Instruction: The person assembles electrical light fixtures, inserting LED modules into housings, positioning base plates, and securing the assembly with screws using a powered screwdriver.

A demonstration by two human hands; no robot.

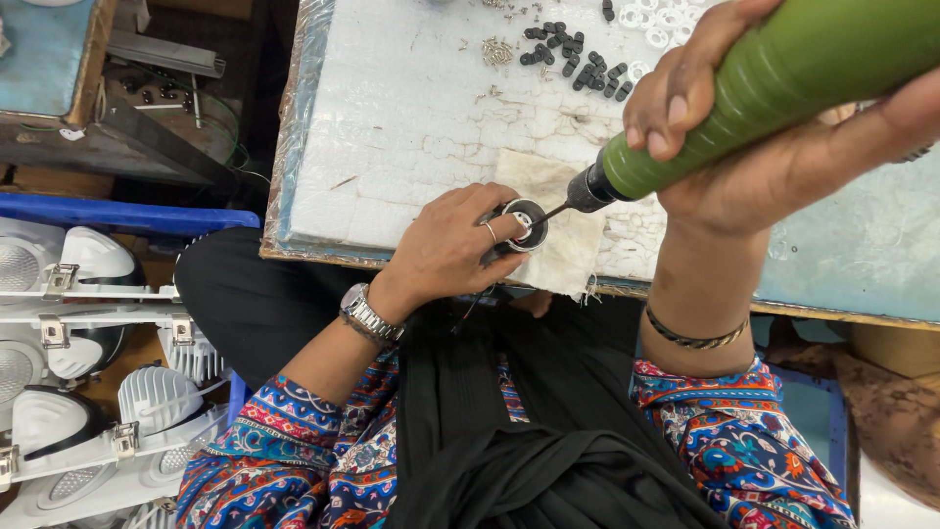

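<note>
My left hand (452,245) grips a small round black-and-white fitting (527,223) and steadies it on a pale cloth (563,230) at the near edge of the white foam-topped bench (392,118). My right hand (774,127) is wrapped around a green powered screwdriver (774,83). It is held upright, and its thin bit (548,213) reaches into the middle of the fitting. A watch and a ring are on the left hand, a bangle on the right wrist.
Small black parts (578,54), several white rings (654,18) and tiny screws (496,51) lie at the bench's far side. White lamp housings (78,333) are stacked at the left beside a blue crate (117,216). A dark shelf (147,108) stands far left.
</note>
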